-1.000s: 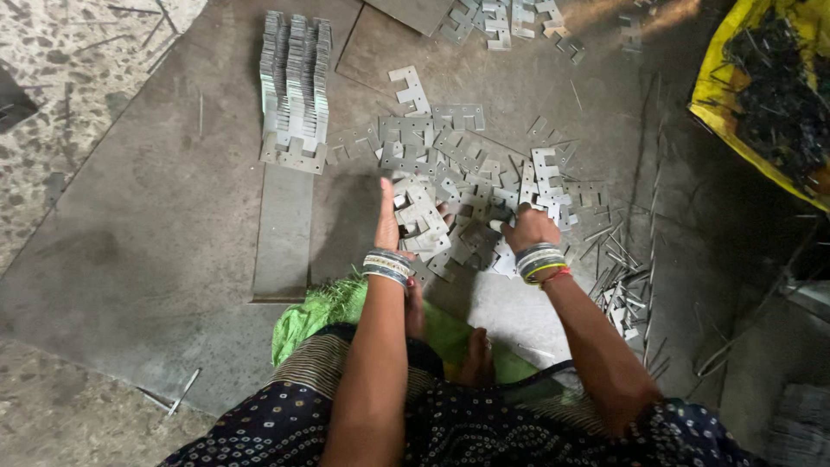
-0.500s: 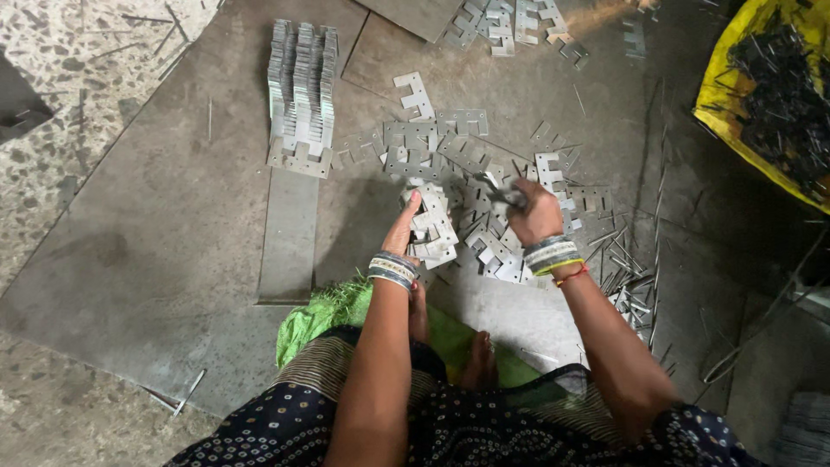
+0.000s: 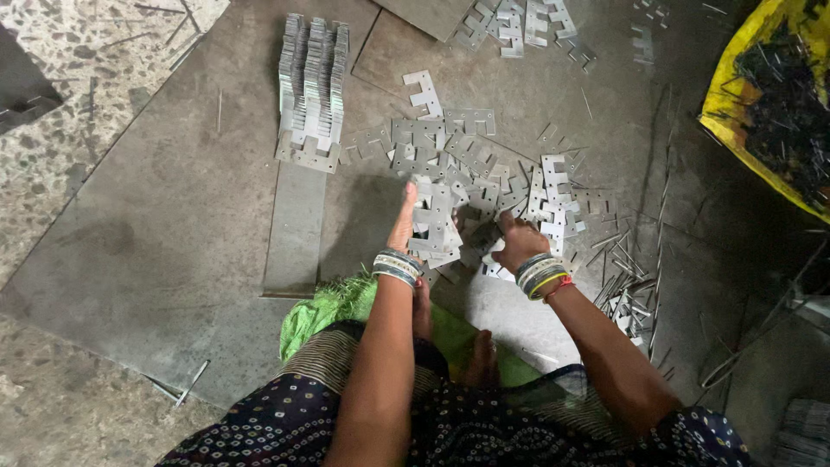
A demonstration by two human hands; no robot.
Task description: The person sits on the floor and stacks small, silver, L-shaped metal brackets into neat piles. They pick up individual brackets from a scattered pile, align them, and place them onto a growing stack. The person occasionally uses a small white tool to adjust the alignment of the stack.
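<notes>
I sit on the floor over a scattered heap of flat, E-shaped metal stampings [image 3: 467, 156]. My left hand [image 3: 405, 223] rests edge-on against a small stack of these stampings [image 3: 435, 225] and steadies it from the left. My right hand [image 3: 517, 240] lies closed over loose pieces just right of that stack; what its fingers grip is hidden. A second small stack [image 3: 553, 195] stands beside the right hand. Both wrists wear bangles.
A long neat row of stacked stampings [image 3: 311, 91] lies at the upper left, on a flat metal strip [image 3: 296, 227]. More pieces [image 3: 519, 22] lie at the top. A yellow tub of dark scrap [image 3: 778, 95] stands at the upper right. Thin metal slivers [image 3: 635, 285] litter the right.
The left hand has stayed on the stack. The right hand drew back from the heap toward me and lower. The camera shifted slightly.
</notes>
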